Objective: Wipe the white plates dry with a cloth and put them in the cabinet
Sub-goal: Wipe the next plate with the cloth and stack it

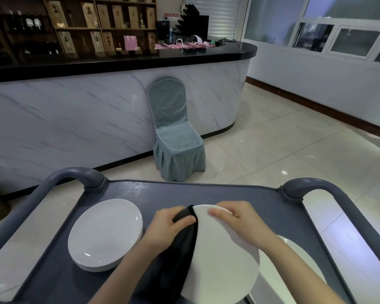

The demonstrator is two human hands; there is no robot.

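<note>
Head view: the left hand point(169, 224) grips a black cloth point(182, 249) against the left edge of a white plate point(224, 260), whose far rim the right hand point(239, 222) pinches. A stack of plates point(105, 233) lies left of the left hand on the cart point(184, 191).

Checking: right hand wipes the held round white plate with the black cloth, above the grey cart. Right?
Not quite: the head view shows the left hand gripping the black cloth on the round white plate; the right hand only holds its rim, above the grey cart.
</note>
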